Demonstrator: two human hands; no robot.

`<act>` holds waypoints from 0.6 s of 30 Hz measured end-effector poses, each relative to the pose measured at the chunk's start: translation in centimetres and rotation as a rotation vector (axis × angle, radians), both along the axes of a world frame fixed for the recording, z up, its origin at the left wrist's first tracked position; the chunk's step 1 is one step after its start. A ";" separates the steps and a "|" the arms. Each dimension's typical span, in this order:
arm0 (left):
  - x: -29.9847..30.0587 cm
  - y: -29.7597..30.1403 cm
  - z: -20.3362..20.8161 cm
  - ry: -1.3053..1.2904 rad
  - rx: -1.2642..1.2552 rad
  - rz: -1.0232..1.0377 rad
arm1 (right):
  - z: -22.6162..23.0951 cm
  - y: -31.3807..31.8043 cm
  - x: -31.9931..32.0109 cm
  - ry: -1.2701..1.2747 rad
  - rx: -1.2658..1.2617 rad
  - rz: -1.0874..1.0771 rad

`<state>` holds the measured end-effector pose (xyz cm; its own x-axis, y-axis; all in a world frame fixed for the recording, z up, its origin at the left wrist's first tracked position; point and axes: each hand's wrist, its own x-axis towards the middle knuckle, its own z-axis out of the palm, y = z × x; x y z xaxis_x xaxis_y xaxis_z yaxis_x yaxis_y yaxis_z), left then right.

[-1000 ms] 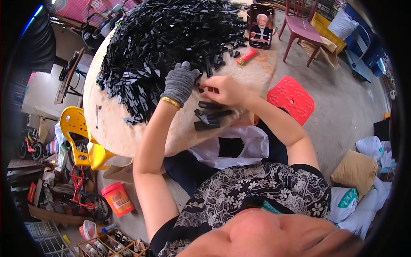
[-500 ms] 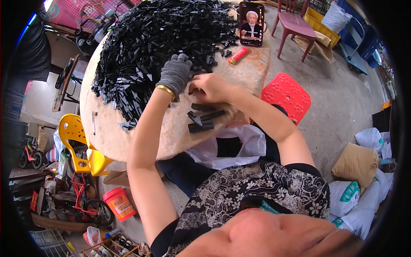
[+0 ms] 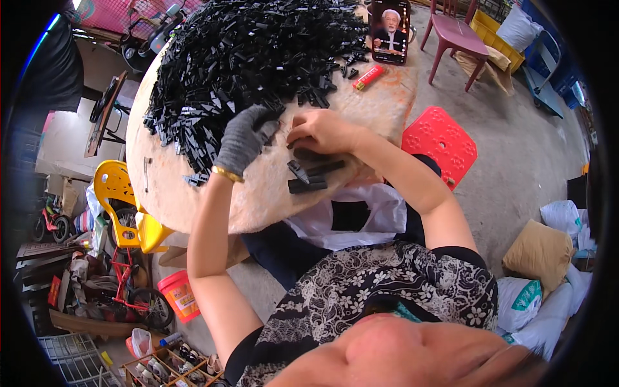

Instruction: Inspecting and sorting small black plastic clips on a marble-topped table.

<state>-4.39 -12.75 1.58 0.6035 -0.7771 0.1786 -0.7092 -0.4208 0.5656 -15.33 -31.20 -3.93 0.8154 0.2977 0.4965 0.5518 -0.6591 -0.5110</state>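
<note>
A big heap of small black plastic pieces [image 3: 238, 58] covers the far part of the round table [image 3: 245, 203]. My left hand [image 3: 246, 137], in a grey knit glove, is at the heap's near edge with its fingers curled inward; what they hold is hidden. To its right, my bare right hand [image 3: 325, 131] hovers low over the table, thumb and fingers bent together. Whatever it pinches is too small or covered to name. Just below that hand lie several longer black pieces [image 3: 308, 185], side by side near the table's edge.
A phone [image 3: 389, 32] stands upright at the far right of the table, with a red lighter-like tube [image 3: 369, 77] before it. A red stool [image 3: 440, 147] is to the right, a yellow chair [image 3: 116, 184] to the left. An open white bag [image 3: 380, 222] lies at my lap.
My left hand has drawn back from the heap, leftward and nearer to me, its fingers turned more toward the right hand. My right hand stays nearly in place. The whole view has shifted slightly.
</note>
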 end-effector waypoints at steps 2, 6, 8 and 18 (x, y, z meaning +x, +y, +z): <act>-0.8 1.6 -0.8 0.084 -0.082 -0.030 | 0.2 0.1 0.0 -0.025 0.030 0.019; -2.3 3.6 -2.2 0.188 -0.153 -0.022 | 0.4 0.2 0.1 -0.002 0.042 0.009; -2.3 4.0 -2.7 0.243 -0.097 -0.003 | 0.1 0.3 0.0 0.000 0.072 0.009; -3.8 4.2 -2.0 -0.056 0.162 -0.023 | 0.6 0.7 -0.2 0.028 0.112 0.025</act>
<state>-8.15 -8.56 -0.38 0.5778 -0.8120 0.0831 -0.7485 -0.4865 0.4507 -15.58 -30.55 -3.37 0.8226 0.2623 0.5045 0.5516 -0.5835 -0.5961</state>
